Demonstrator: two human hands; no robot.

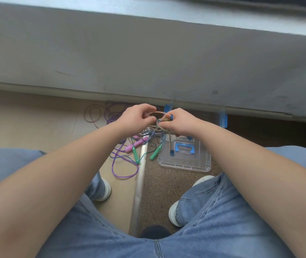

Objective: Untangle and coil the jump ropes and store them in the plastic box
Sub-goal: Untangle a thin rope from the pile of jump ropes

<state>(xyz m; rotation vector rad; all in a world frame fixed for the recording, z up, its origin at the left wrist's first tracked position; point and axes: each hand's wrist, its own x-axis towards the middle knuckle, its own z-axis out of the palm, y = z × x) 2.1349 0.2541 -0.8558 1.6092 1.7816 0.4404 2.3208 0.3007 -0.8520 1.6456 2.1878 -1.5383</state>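
My left hand [137, 118] and my right hand [178, 121] are close together above the floor, both pinching a small coil of beige rope [157, 114] with a blue handle [170, 117] at my right fingers. Another blue handle [172, 152] dangles on the rope over the clear lid. Below the hands a tangle of ropes lies on the floor: a purple rope [124, 169], two green handles [155, 153], a pink handle [136, 144] and a blue-white braided rope [148, 138]. The clear plastic box [223, 118] with blue latches stands by the wall, mostly hidden by my right hand.
The clear box lid [185, 164] with a blue handle lies flat on the dark speckled floor. A metal floor strip [139, 183] divides it from the beige floor. A grey wall [148, 62] rises behind. My knees in jeans and white shoes [174, 213] flank the space.
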